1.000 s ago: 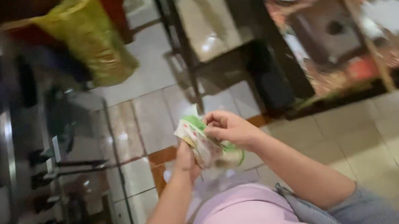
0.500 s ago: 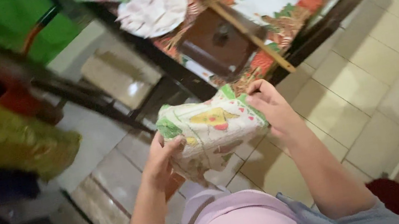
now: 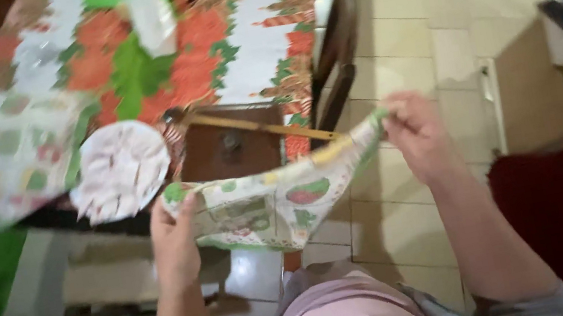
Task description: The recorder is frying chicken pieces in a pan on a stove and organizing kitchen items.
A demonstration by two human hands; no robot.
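head view: cloth (image 3: 275, 208) between both grips

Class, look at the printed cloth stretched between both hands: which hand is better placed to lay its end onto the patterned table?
Probably the left hand: it holds the cloth end nearest the table edge, while the right hand is out over the floor tiles.

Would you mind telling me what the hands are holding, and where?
A printed cloth, stretched between both hands: left hand at one end, right hand at the other.
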